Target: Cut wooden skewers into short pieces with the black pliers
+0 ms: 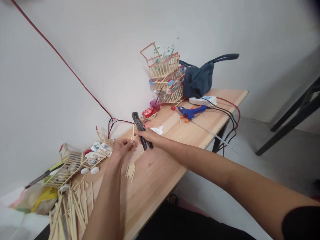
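My left hand [122, 146] is closed, pinching short wooden sticks [133, 135] upright between thumb and fingertips. Just to its right, my right hand [150, 135] is closed around dark-handled pliers [139, 122], their jaws pointing up and away. The right fingertips come close to the sticks; whether they touch them I cannot tell. A small pile of short cut sticks [130, 171] lies on the wooden table [155, 180] below my hands. Many long sticks [72, 213] are heaped at the near left.
Stick-built carts [97, 151] holding bottle caps stand along the wall at left. More are stacked [166, 80] at the back, beside a dark blue bag [198, 80]. A blue glue gun [191, 111], white power strip [203, 100] and bowl of red paint [149, 114] lie nearer.
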A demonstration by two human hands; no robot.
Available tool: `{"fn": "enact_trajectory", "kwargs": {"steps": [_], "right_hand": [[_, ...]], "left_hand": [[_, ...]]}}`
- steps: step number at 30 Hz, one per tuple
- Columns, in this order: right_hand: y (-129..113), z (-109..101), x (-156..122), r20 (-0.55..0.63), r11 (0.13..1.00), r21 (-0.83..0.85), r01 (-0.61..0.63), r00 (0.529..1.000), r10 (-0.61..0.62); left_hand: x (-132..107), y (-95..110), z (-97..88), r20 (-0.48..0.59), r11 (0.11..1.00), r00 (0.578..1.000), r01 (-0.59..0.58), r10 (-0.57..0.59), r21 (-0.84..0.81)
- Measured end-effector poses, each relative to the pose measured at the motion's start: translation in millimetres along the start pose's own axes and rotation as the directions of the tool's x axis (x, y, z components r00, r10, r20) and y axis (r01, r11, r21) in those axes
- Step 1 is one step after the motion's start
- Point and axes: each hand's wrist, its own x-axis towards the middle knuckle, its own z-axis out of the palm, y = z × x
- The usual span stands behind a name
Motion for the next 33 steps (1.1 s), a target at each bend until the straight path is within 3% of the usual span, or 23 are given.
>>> {"fn": "enact_trajectory", "kwargs": {"steps": [3, 6, 12, 22, 24, 28, 33], "right_hand": [[-3, 3, -5, 0.041, 0.995, -0.059, 0.083, 0.996, -0.081], [-6, 4, -10, 0.052, 0.985, -0.118, 0.123, 0.992, -0.117], [-3, 3, -9, 0.096, 0.964, -0.181, 0.193, 0.979, -0.178], [-4, 6, -12, 0.141, 0.953, -0.256, 0.161, 0.982, -0.128], [-5, 7, -14, 0.149, 0.962, -0.232, 0.143, 0.983, -0.110], [-11, 10, -21, 0.173, 0.975, -0.187, 0.117, 0.981, -0.084], [-14, 12, -26, 0.200, 0.980, -0.166, 0.107, 0.977, -0.073]], "left_hand": [[-15, 6, 2.0, 0.132, 0.959, 0.991, 0.035, 0.002, -0.282], [-27, 13, 2.1, 0.253, 0.853, 0.965, 0.189, -0.070, -0.486], [-48, 26, -2.2, 0.286, 0.760, 0.929, 0.360, -0.237, -0.540], [-69, 7, -7.1, 0.370, 0.692, 0.926, 0.313, -0.072, -0.651], [-72, 2, -5.1, 0.325, 0.727, 0.945, 0.245, -0.031, -0.641], [-77, -4, 4.8, 0.113, 0.836, 0.994, 0.058, 0.005, -0.545], [-82, -1, 15.8, -0.101, 0.897, 0.993, -0.101, 0.063, -0.431]]}}
